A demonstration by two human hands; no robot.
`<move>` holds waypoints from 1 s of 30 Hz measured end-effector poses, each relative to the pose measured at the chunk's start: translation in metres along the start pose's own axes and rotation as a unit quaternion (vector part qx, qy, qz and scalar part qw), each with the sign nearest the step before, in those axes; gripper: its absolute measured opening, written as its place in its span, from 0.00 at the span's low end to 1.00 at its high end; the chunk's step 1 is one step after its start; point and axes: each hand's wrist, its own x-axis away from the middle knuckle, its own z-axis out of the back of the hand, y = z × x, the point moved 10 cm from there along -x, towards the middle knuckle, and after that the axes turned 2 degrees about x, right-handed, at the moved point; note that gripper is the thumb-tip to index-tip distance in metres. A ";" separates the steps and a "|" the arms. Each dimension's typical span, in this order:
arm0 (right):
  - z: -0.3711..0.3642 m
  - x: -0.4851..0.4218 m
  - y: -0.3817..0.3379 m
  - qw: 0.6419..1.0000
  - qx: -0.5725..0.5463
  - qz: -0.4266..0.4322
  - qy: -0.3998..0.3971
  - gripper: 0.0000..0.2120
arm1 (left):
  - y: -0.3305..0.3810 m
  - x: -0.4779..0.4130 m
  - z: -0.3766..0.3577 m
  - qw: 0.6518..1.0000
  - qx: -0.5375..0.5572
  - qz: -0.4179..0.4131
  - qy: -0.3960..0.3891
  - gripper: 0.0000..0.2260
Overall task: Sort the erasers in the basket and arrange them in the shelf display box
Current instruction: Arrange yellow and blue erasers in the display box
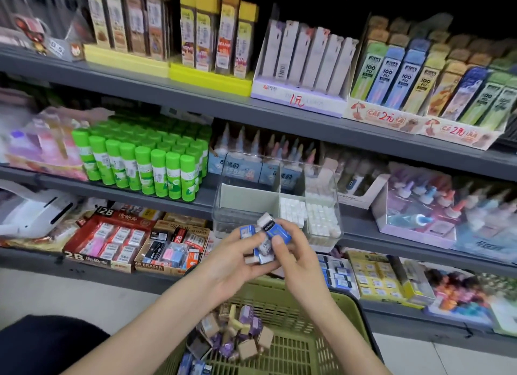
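- Erasers (269, 236) (blue sleeves, a small bunch) sit at frame centre, gripped between both your hands.
- Your left hand (229, 262) curls its fingers under the bunch, thumb on top.
- Your right hand (296, 258) pinches the top one from the right.
- Box (221, 215) (clear, divided) stands on the shelf (361, 230) just above your hands; its right compartments hold white erasers (307, 212).
- Basket (305, 344) (green), lower centre, holds loose erasers (237, 335).
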 end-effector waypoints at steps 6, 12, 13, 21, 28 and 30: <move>0.015 -0.020 -0.004 0.999 -0.020 -0.044 0.022 0.10 | 0.019 -0.015 -0.002 0.999 -0.041 -0.009 0.004 0.12; 0.036 -0.048 -0.005 0.991 -0.092 -0.081 0.061 0.06 | 0.042 -0.022 0.006 0.999 -0.031 0.006 0.024 0.10; 0.040 -0.055 -0.005 0.989 -0.096 -0.092 0.067 0.05 | 0.049 -0.022 0.010 0.999 -0.022 0.000 0.032 0.11; 0.022 -0.083 0.002 0.982 -0.110 -0.152 -0.012 0.24 | 0.110 -0.033 0.058 0.990 -0.070 -0.063 0.102 0.11; 0.060 -0.087 0.014 0.987 -0.034 -0.147 0.052 0.12 | 0.108 -0.047 0.064 0.985 -0.108 -0.072 0.117 0.11; 0.081 -0.091 0.013 0.988 0.021 -0.121 0.095 0.12 | 0.110 -0.054 0.054 0.984 -0.122 -0.083 0.102 0.10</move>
